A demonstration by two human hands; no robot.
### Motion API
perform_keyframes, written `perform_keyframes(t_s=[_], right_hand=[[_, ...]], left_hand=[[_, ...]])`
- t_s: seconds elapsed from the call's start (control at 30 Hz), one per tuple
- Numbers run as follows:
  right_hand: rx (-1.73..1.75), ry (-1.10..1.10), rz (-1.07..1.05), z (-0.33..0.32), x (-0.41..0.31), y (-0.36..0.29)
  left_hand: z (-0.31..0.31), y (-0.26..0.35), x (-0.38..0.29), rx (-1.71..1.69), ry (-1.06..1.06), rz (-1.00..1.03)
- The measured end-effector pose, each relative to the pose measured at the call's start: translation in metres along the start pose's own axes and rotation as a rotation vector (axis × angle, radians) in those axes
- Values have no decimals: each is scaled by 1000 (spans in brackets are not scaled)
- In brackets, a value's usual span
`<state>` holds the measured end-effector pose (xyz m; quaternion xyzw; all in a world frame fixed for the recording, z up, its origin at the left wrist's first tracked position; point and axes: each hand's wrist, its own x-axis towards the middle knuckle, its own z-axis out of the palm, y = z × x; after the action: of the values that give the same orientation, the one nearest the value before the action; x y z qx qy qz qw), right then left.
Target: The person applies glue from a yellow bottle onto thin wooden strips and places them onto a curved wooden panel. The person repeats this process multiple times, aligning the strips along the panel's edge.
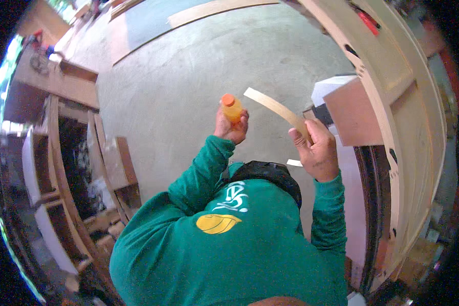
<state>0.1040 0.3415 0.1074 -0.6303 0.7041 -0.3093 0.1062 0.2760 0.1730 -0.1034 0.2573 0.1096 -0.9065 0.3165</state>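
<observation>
An orange-capped bottle (233, 111) with yellow-orange contents is gripped in my left hand (230, 128), its cap pointing up and away from me. My right hand (319, 151) pinches one end of a thin, pale, curved strip (277, 108) between thumb and fingers. The strip's free end reaches to the left, close to the bottle but apart from it. A white end of a strip (294, 163) shows left of my right wrist; whether it belongs to the held strip I cannot tell.
A wooden frame with panels (401, 88) stands along the right, with a red-handled tool (368, 23) on it. Beside it is a brown board (354, 113). Wooden box-like pieces (122, 162) line the left. Flat boards (153, 28) lie at the far edge of the concrete floor (168, 95).
</observation>
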Motion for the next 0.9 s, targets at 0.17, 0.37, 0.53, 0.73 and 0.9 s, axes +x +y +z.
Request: perform_keyframes(t_s=[0.17,0.37,0.53,0.73,0.9], right_hand=[[74,-94,7,32,0,35],[97,-102,16,50,5,51],[116,-27,-68,57,9,57],[138,-38,-114,69,14,60],[200,-70,-160,85,13,77]], left_hand=[[0,-20,-8,-62,14,132],[-10,-16,-2,-122,-8,91],[-13,-26,-5,-174,-70,57],[-37,-21,7,-204,-263,-77],[-53,-31,12,-269,-249,-87]])
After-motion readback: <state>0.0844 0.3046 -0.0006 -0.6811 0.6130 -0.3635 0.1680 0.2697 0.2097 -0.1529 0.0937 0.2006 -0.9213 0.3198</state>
